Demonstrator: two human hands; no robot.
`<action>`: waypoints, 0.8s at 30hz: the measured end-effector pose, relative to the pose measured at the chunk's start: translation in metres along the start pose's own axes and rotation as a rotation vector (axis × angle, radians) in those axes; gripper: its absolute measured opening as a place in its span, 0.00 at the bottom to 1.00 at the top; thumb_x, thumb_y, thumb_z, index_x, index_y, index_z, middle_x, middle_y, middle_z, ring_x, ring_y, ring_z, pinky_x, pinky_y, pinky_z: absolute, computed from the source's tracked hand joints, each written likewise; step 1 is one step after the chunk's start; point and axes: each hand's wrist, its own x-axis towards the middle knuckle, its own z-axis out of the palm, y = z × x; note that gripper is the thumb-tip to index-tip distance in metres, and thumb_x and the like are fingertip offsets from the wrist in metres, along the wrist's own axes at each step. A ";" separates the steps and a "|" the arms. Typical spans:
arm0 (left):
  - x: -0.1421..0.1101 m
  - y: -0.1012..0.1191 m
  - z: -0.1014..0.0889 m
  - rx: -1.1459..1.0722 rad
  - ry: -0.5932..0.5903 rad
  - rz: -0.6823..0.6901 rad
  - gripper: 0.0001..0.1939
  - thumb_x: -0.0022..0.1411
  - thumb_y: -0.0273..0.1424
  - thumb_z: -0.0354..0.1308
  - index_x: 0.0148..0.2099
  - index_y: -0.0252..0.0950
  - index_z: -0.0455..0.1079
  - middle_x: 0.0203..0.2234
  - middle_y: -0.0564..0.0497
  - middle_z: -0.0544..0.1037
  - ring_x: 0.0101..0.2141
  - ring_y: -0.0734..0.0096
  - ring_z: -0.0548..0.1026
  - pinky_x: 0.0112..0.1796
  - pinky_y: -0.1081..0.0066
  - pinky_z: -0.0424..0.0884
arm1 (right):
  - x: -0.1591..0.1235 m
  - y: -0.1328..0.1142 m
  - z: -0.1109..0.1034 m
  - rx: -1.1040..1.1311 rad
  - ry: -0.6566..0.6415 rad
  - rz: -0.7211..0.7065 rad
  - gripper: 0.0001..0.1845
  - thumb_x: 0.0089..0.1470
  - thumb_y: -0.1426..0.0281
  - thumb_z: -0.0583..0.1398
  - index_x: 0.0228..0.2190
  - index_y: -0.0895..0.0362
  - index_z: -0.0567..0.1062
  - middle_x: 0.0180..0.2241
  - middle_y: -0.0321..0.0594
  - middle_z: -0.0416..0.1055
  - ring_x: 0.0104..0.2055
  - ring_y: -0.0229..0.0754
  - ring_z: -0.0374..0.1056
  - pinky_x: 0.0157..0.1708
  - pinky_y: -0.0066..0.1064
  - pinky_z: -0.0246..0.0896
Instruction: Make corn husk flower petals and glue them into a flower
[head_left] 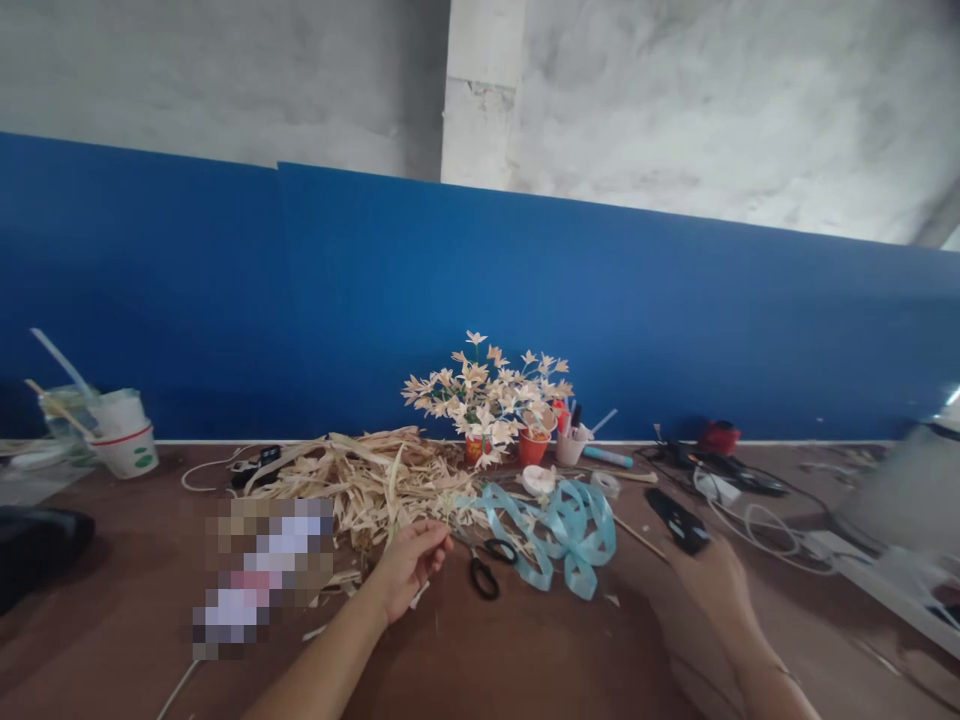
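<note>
My left hand (409, 572) is closed in a pinch at the front of a heap of dried corn husk strips (382, 480). What its fingertips hold, if anything, is too small to make out. Just right of it lie scissors (487, 570) with black handles, partly under a tangle of light blue ribbon (581, 530). On the right, my right hand (712, 585) is at the near end of a flat, dark, elongated object (679, 520). Its fingers are blurred and partly hidden, so their grip is unclear. A thin stick (637, 535) points towards that hand.
Husk flowers (476, 385) stand in red pots (532, 447) by the blue partition (465, 270). Beside them is a cup of pens (571, 447). White cables (765, 530) and a power strip (885, 590) lie right. A paper cup (127, 450) stands far left.
</note>
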 end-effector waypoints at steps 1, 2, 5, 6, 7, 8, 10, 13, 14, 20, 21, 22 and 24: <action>0.000 0.000 -0.001 -0.005 0.000 0.000 0.12 0.44 0.32 0.67 0.25 0.30 0.69 0.19 0.53 0.72 0.18 0.86 0.65 0.19 0.86 0.62 | -0.002 -0.012 0.001 0.102 0.002 0.005 0.20 0.39 0.59 0.58 0.31 0.62 0.75 0.24 0.46 0.72 0.30 0.52 0.69 0.27 0.36 0.61; 0.001 -0.001 -0.001 -0.010 0.000 -0.002 0.12 0.44 0.32 0.67 0.26 0.30 0.69 0.20 0.54 0.72 0.18 0.86 0.65 0.19 0.86 0.61 | -0.005 -0.026 0.003 0.223 -0.019 -0.012 0.21 0.39 0.58 0.58 0.31 0.62 0.74 0.23 0.44 0.72 0.28 0.50 0.68 0.25 0.35 0.61; 0.003 -0.003 -0.003 -0.015 0.008 -0.007 0.12 0.44 0.32 0.67 0.26 0.30 0.68 0.20 0.53 0.72 0.18 0.86 0.65 0.19 0.85 0.61 | -0.024 -0.080 0.015 0.500 -0.137 -0.128 0.18 0.40 0.59 0.59 0.29 0.60 0.73 0.21 0.40 0.71 0.23 0.43 0.66 0.23 0.31 0.61; 0.004 -0.004 -0.003 -0.014 0.017 -0.009 0.12 0.44 0.32 0.67 0.26 0.30 0.68 0.20 0.53 0.72 0.18 0.86 0.65 0.19 0.85 0.61 | -0.032 -0.099 0.020 0.544 -0.177 -0.197 0.16 0.40 0.60 0.60 0.28 0.59 0.72 0.20 0.38 0.70 0.22 0.41 0.65 0.23 0.30 0.61; 0.005 -0.005 -0.003 -0.012 0.034 -0.005 0.12 0.44 0.32 0.67 0.26 0.30 0.68 0.20 0.53 0.72 0.18 0.86 0.65 0.19 0.85 0.60 | -0.040 -0.118 0.025 0.583 -0.232 -0.298 0.13 0.42 0.62 0.59 0.29 0.58 0.72 0.22 0.37 0.70 0.23 0.40 0.64 0.25 0.30 0.62; 0.006 -0.006 -0.004 -0.005 0.049 0.000 0.12 0.43 0.32 0.67 0.26 0.30 0.68 0.19 0.54 0.72 0.18 0.86 0.65 0.19 0.85 0.60 | -0.047 -0.135 0.030 0.612 -0.307 -0.430 0.11 0.44 0.64 0.60 0.28 0.58 0.71 0.24 0.38 0.70 0.26 0.40 0.65 0.28 0.30 0.62; 0.007 -0.007 -0.005 0.008 0.072 0.011 0.12 0.43 0.32 0.67 0.26 0.30 0.69 0.19 0.54 0.72 0.18 0.86 0.65 0.19 0.84 0.60 | -0.061 -0.161 0.039 0.653 -0.388 -0.653 0.05 0.45 0.67 0.59 0.26 0.57 0.70 0.30 0.40 0.69 0.32 0.41 0.66 0.33 0.30 0.62; 0.008 -0.008 -0.005 0.027 0.104 0.024 0.11 0.43 0.31 0.66 0.26 0.30 0.69 0.18 0.54 0.71 0.17 0.85 0.65 0.19 0.83 0.59 | -0.074 -0.180 0.050 0.674 -0.477 -0.813 0.01 0.47 0.73 0.58 0.25 0.56 0.69 0.31 0.40 0.67 0.34 0.40 0.65 0.35 0.30 0.61; 0.008 -0.008 -0.005 0.034 0.114 0.025 0.11 0.43 0.31 0.66 0.25 0.30 0.69 0.17 0.55 0.71 0.17 0.85 0.64 0.19 0.83 0.58 | -0.078 -0.182 0.053 0.675 -0.489 -0.827 0.02 0.46 0.74 0.58 0.25 0.56 0.69 0.31 0.40 0.67 0.34 0.41 0.64 0.36 0.31 0.61; 0.007 -0.005 0.000 0.065 0.146 0.009 0.10 0.42 0.31 0.65 0.23 0.31 0.68 0.16 0.55 0.70 0.17 0.83 0.64 0.19 0.81 0.57 | -0.086 -0.175 0.068 0.687 -0.511 -0.817 0.06 0.44 0.78 0.57 0.25 0.55 0.66 0.32 0.39 0.64 0.36 0.41 0.62 0.35 0.31 0.60; 0.006 -0.005 0.001 0.068 0.144 0.005 0.10 0.42 0.31 0.65 0.23 0.31 0.68 0.17 0.54 0.71 0.18 0.83 0.64 0.20 0.81 0.57 | -0.086 -0.174 0.069 0.689 -0.509 -0.814 0.06 0.44 0.78 0.57 0.25 0.55 0.66 0.32 0.39 0.63 0.36 0.41 0.62 0.35 0.31 0.60; 0.006 -0.004 0.001 0.071 0.145 0.001 0.09 0.42 0.31 0.64 0.23 0.31 0.68 0.17 0.54 0.71 0.18 0.83 0.64 0.20 0.81 0.57 | -0.087 -0.174 0.070 0.687 -0.508 -0.813 0.06 0.44 0.78 0.57 0.25 0.55 0.66 0.32 0.39 0.63 0.36 0.41 0.62 0.35 0.31 0.60; 0.005 -0.004 0.002 0.078 0.146 -0.009 0.09 0.42 0.31 0.64 0.23 0.31 0.68 0.17 0.54 0.72 0.18 0.83 0.64 0.20 0.81 0.57 | -0.087 -0.174 0.070 0.678 -0.503 -0.813 0.06 0.44 0.78 0.57 0.25 0.55 0.66 0.32 0.39 0.63 0.36 0.42 0.62 0.36 0.31 0.60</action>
